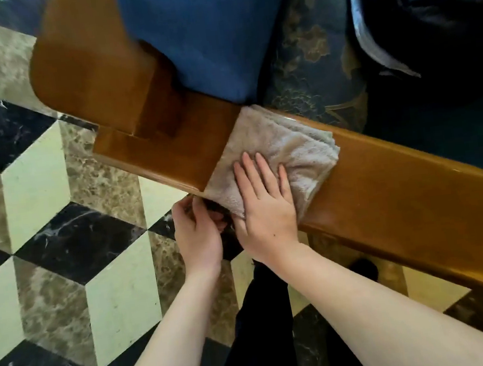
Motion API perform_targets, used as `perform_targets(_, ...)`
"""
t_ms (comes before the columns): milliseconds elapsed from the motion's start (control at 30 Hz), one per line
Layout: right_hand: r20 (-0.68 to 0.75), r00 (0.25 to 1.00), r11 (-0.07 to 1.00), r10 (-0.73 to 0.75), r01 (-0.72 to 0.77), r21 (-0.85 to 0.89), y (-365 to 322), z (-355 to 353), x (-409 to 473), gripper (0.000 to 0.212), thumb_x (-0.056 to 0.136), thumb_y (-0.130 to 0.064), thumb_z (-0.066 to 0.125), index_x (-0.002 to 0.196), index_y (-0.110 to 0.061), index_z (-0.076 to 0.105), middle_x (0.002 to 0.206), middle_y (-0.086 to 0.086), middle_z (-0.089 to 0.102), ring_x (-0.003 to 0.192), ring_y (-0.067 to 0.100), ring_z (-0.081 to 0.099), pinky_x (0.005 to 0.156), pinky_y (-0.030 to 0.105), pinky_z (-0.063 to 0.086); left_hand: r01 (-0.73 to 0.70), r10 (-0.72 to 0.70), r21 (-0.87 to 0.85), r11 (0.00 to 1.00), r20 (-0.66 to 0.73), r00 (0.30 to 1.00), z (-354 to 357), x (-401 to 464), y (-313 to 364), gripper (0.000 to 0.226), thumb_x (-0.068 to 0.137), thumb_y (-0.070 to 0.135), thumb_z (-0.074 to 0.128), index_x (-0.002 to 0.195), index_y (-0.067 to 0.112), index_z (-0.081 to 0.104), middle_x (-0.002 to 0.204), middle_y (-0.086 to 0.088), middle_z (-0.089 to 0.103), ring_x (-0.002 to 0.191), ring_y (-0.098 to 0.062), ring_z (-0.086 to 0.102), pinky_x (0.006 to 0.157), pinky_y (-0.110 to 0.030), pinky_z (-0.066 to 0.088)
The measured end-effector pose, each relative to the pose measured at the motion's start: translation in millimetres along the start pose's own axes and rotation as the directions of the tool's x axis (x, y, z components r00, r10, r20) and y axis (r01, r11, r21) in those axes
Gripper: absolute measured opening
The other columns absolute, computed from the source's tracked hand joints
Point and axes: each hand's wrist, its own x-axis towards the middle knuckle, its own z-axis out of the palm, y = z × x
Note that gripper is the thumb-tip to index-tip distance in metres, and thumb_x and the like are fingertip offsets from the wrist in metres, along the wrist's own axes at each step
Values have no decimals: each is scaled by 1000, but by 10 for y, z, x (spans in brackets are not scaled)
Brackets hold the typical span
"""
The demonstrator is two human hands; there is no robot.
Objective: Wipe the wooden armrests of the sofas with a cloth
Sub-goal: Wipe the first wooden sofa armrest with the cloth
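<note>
Wood: glossy honey-brown armrest (386, 196), running from centre-left down to the near right, pretty shiny with a light glare near the right end
Cloth: beige terry cloth (284, 147), folded into a few layers, draped across the armrest roughly mid-length, near edge hanging over the side
Right hand (267, 207): flat on the cloth, fingers straight and close together, pressing it onto the armrest top
Left hand (197, 233): just beside the right one, down at the near edge of the armrest, fingers curled in around the overhanging bit of cloth; looks like a pinch, though the fingertips sit in shadow, so can't swear to it
Backrest frame: chunky wooden upright (91, 67) with a rounded end, joining the armrest at its far-left end
Cushions: plain blue cushion (211, 35) leaning on the frame, then a darker blue floral-pattern cushion (310, 54) right of it, just behind the cloth
Far right: dark bag or jacket thing (425, 11) on the seat, can't really tell which
Floor: marble tile floor (41, 205) in that cube-illusion pattern, cream, black and mottled brown
Legs: dark trousers (264, 315) between the forearms, below the hands
</note>
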Motion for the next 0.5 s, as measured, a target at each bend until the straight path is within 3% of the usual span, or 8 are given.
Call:
perform_targets(100, 77, 997, 985, -30, 16, 174, -416, 64, 49, 69, 95, -41, 40, 159, -14, 36, 169, 3, 30, 159, 20, 14, 130, 44, -1, 213, -212, -82, 974, 18, 977, -159, 82, -95, 28, 108, 29, 41, 117, 12, 61, 102, 2, 68, 91, -11, 67, 69, -22, 50)
perform_targets(167, 199, 975, 854, 97, -184, 486, -643, -59, 98, 59, 97, -38, 41, 153, -22, 45, 163, -1, 41, 156, 15, 25, 130, 39, 8, 348, -331, -160, 924, 123, 936, -226, -6, -151, 33, 109, 30, 40, 112, 10, 66, 97, 1, 68, 82, -12, 67, 67, -23, 51)
perform_targets(200, 312, 930, 650, 195, -360, 669, -719, -188, 128, 50, 97, -39, 43, 145, -30, 54, 156, -5, 51, 149, 12, 36, 127, 37, 20, 442, -408, -215, 871, 186, 894, -235, -82, -163, 36, 109, 34, 39, 105, 11, 67, 92, -2, 69, 77, -13, 70, 66, -26, 55)
perform_targets(233, 446, 857, 352, 260, -514, 782, -782, -349, 153, 39, 97, -44, 46, 131, -38, 62, 144, -10, 62, 140, 11, 49, 121, 36, 33, 544, -483, -280, 791, 260, 836, -260, -157, -168, 40, 109, 38, 39, 102, 10, 67, 91, -7, 72, 79, -18, 73, 71, -29, 59)
perform_targets(300, 647, 720, -129, 252, -638, 759, -774, -689, 194, 28, 97, -52, 51, 112, -37, 69, 120, -9, 76, 119, 15, 68, 102, 35, 52, 711, -591, -411, 570, 396, 702, -298, -278, -138, 52, 106, 48, 38, 111, 4, 65, 104, -21, 73, 98, -35, 71, 95, -45, 56)
perform_targets(333, 696, 691, -279, 194, -642, 715, -725, -842, 194, 31, 99, -52, 51, 112, -32, 72, 115, -2, 79, 112, 20, 73, 96, 38, 57, 764, -605, -450, 462, 470, 642, -306, -364, -104, 55, 104, 51, 38, 117, 4, 63, 108, -24, 70, 103, -39, 67, 99, -51, 52)
perform_targets(433, 716, 695, -539, 61, -581, 610, -591, -1238, 134, 49, 106, -46, 41, 115, -17, 80, 126, 12, 74, 116, 31, 71, 104, 51, 52, 721, -415, -609, 329, 593, 690, -448, -543, 43, 54, 101, 45, 45, 136, 7, 61, 109, -11, 70, 130, -45, 54, 117, -47, 33)
perform_targets(500, 703, 711, -632, -33, -559, 536, -582, -1466, 56, 51, 108, -46, 37, 125, -16, 75, 138, 13, 68, 128, 34, 64, 115, 54, 42, 734, -226, -642, 223, 698, 679, -614, -611, 160, 55, 107, 41, 38, 149, 7, 52, 132, -14, 66, 146, -45, 38, 127, -43, 14)
